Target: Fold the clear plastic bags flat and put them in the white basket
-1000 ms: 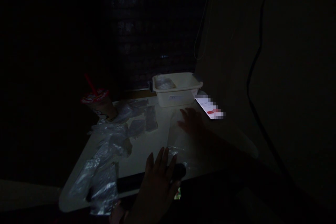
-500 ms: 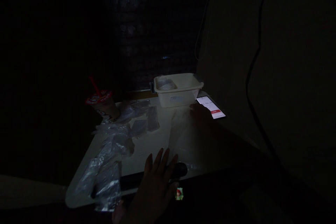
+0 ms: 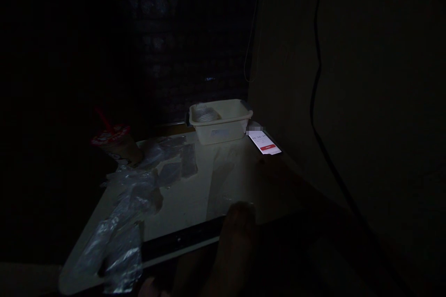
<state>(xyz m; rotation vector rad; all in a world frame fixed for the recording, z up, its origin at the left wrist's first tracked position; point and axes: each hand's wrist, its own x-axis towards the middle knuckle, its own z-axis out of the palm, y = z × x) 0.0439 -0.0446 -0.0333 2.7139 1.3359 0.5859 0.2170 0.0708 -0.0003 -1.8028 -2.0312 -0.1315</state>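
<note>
In the dim light my left hand (image 3: 239,229) is curled at the right end of a long black bar (image 3: 181,237) along the table's near edge. Its fingers look wrapped over that end, though shadow hides the fingertips. My right hand (image 3: 270,167) is a dark shape over the right side of the table, just in front of the lit phone. Its fingers are lost in shadow. Between the hands a clear plastic bag (image 3: 223,174) lies flat, its near end by my left hand.
Several plastic packets (image 3: 135,190) cover the left side of the white table (image 3: 174,209). A cup with a red straw (image 3: 118,144) stands at the left. Behind is a white basin (image 3: 223,132) with a stack of clear plastic inside. A phone (image 3: 265,143) lies right of it; a cable (image 3: 315,83) hangs along the wall.
My left hand has gone from spread fingers on the black bar to curled at its right end. My right hand has drawn slightly nearer. The whole view has shifted, moving the scene leftward.
</note>
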